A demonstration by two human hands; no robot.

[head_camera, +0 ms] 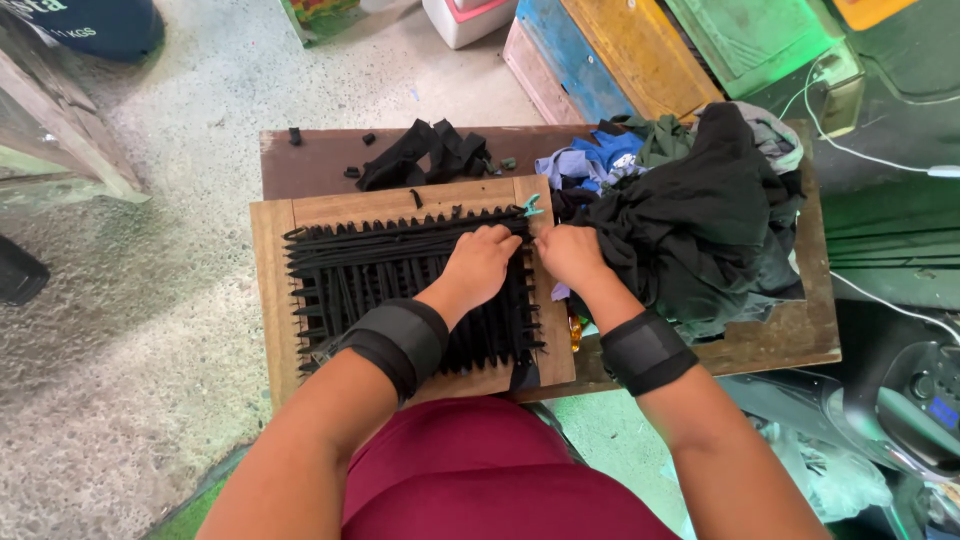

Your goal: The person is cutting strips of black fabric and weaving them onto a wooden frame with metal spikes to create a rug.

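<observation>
While their fingertips stay hidden, the left hand [482,262] and right hand [570,255] pinch black fabric strips [400,262] at the wooden loom's [270,290] far right corner.

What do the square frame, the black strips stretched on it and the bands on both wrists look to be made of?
Square frame: looks like bare, unfinished wood, tan with visible grain. Black strips: seemingly soft knit fabric loops, matte and slightly frayed, under the left hand and right hand. Wrist bands: dark elastic or neoprene-like fabric with a smooth, faint sheen; exact material unclear.
</observation>
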